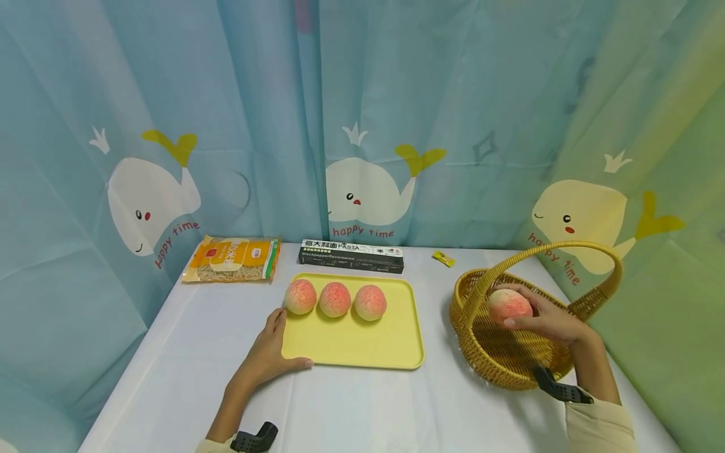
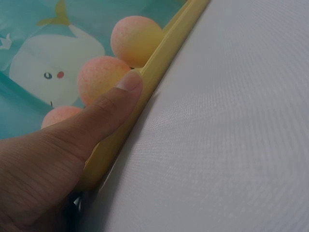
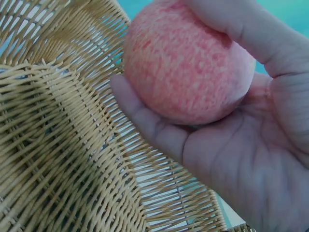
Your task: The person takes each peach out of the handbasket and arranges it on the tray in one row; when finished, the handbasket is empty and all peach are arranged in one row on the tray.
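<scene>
In my right hand (image 1: 546,318) is a pink-and-white peach (image 1: 508,306), held between thumb and fingers inside the wicker basket (image 1: 472,343). The right wrist view shows the thumb over the peach (image 3: 188,63) and fingers beneath it, with the woven basket wall (image 3: 72,145) alongside. My left hand (image 1: 272,352) rests against the left near corner of a yellow tray (image 1: 362,343), its thumb straight along the near rim. Three more peaches stand in a row on the tray: a left peach (image 1: 300,296), a middle peach (image 1: 335,299) and a right peach (image 1: 370,302).
Behind the tray lie a bag of dried noodles (image 1: 232,259), a black-and-white pasta box (image 1: 351,256) and a small yellow packet (image 1: 443,258). The basket's tall handle (image 1: 544,246) arches above the right hand. A blue whale-print curtain (image 1: 272,126) encloses the white table (image 1: 396,409).
</scene>
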`<state>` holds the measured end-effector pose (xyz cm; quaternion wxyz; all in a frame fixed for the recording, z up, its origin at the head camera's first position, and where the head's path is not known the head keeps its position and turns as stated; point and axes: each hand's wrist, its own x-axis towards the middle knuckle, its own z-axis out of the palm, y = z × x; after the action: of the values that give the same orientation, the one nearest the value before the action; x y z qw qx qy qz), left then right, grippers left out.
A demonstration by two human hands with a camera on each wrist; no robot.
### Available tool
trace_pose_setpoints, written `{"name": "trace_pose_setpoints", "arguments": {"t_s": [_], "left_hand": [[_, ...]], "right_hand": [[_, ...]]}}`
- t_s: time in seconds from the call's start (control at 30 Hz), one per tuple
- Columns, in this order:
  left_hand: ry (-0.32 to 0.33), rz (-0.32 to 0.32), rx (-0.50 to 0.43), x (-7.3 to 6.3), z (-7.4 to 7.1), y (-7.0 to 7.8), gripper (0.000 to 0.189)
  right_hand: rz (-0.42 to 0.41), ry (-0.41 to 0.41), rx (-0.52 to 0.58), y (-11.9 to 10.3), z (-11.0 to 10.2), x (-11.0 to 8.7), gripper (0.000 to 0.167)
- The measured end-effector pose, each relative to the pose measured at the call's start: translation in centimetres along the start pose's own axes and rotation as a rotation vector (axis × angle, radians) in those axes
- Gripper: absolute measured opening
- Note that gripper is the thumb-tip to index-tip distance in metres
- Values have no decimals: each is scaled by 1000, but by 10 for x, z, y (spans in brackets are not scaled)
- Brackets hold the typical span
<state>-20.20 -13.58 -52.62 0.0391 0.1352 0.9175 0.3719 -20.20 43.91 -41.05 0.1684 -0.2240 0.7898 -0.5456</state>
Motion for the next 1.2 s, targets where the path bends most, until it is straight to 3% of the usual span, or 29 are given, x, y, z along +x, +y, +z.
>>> {"name": "trace_pose_setpoints", "arguments": {"t_s": [0.17, 0.4, 0.63, 0.87, 1.07, 1.2], "left_hand": [[-5, 0, 3, 0, 0, 0, 134], [-1, 0, 8, 1, -3, -1, 134], [-6, -1, -2, 1, -1, -1, 134], [-14, -6, -8, -1, 2, 0, 134], [-5, -2, 2, -1, -1, 1, 134], [-8, 1, -5, 0, -1, 1, 134]], "right_hand": [[-26, 70, -25, -6, 9, -8, 64], [-66, 53, 71, -20, 23, -16, 59], [-106, 75, 24, -31, 39, -25, 60], [-212, -26, 87, -33, 62, -35, 80], [-300, -57, 94, -34, 80, -35, 82], [-319, -157, 180, -37, 91, -31, 81]]}}
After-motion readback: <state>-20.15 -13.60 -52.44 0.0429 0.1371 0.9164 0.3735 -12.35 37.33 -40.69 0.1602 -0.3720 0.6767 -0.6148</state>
